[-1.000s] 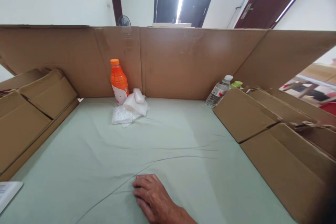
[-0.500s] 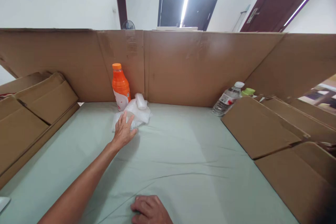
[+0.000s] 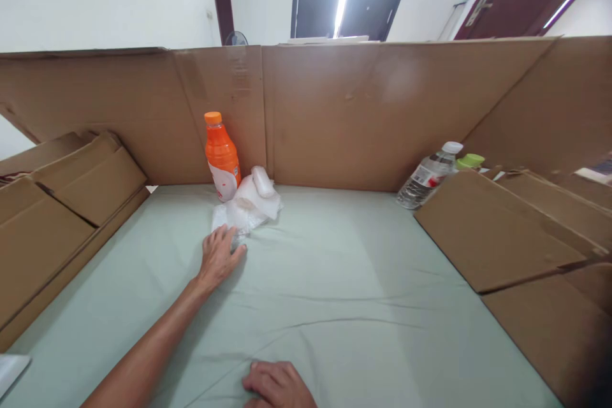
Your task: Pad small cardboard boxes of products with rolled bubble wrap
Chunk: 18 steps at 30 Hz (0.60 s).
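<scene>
My left hand reaches forward low over the pale green cloth, its fingers spread and holding nothing. Its fingertips are at the near edge of a crumpled bundle of clear bubble wrap; whether they touch it I cannot tell. Part of the bundle is rolled up on top. Directly behind it stands an orange bottle with an orange cap and a pale label, upright against the cardboard. My right hand rests on the cloth at the bottom edge, fingers curled in, partly cut off by the frame.
A tall cardboard wall closes off the back. Cardboard boxes flank the cloth on the left and right. A clear water bottle leans by the right box, with a green cap behind. A white object lies lower left.
My left hand has drawn back slightly toward me from the bubble wrap, no longer overlapping it as much. The view has shifted a little. My right hand stays in about the same place.
</scene>
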Each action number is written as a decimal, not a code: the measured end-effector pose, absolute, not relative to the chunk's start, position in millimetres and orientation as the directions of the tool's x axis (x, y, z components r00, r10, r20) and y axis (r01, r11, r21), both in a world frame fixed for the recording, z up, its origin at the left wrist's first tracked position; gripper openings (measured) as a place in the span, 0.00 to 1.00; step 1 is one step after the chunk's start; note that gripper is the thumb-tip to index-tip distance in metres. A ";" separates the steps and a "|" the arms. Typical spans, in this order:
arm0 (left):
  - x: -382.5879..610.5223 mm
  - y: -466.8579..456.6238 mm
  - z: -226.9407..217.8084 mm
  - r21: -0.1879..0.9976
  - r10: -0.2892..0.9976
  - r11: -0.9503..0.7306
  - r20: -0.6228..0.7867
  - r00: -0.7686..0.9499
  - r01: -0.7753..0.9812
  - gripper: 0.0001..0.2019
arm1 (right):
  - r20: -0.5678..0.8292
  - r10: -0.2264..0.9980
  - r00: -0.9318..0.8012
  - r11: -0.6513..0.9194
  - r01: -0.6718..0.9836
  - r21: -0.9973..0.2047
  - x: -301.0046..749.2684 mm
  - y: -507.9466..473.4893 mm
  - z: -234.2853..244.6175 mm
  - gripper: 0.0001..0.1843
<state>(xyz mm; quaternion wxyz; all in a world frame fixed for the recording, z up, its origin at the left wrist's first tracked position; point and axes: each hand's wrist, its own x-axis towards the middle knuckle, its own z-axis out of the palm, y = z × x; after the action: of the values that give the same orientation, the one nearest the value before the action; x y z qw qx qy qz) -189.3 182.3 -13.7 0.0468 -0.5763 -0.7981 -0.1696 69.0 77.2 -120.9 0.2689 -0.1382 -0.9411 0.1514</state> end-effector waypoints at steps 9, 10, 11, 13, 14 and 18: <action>-148.3 110.9 -54.9 0.243 0.926 -0.014 0.369 -0.079 0.970 0.28 | 0.254 0.227 -0.940 0.933 0.135 -0.334 86.9 78.1 -35.7 0.10; -145.3 100.1 -64.2 0.231 0.925 -0.071 0.380 -0.023 0.970 0.27 | 0.253 0.257 -0.933 0.929 0.166 -0.330 91.4 77.8 -27.8 0.11; -142.6 90.0 -72.5 0.219 0.918 -0.116 0.396 0.020 0.969 0.27 | 0.268 0.297 -0.916 0.922 0.203 -0.329 97.5 78.0 -19.6 0.10; -136.8 73.0 -83.5 0.186 0.899 -0.177 0.430 0.082 0.967 0.26 | 0.332 0.424 -0.843 0.888 0.314 -0.335 116.5 81.5 -0.2 0.09; -133.3 66.4 -85.8 0.162 0.888 -0.200 0.446 0.109 0.966 0.26 | 0.371 0.500 -0.782 0.858 0.389 -0.336 130.4 85.5 11.9 0.09; -107.8 47.5 -75.5 0.011 0.794 -0.359 0.528 0.299 0.933 0.25 | 0.508 0.713 -0.483 0.623 0.770 -0.142 212.7 113.4 76.5 0.15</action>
<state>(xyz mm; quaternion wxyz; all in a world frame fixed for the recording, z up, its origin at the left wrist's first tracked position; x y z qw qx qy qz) -107.8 47.5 -75.5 0.1514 -0.7917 -0.5456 -0.2294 212.7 113.4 76.5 0.2693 -0.4312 -0.8595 -0.0527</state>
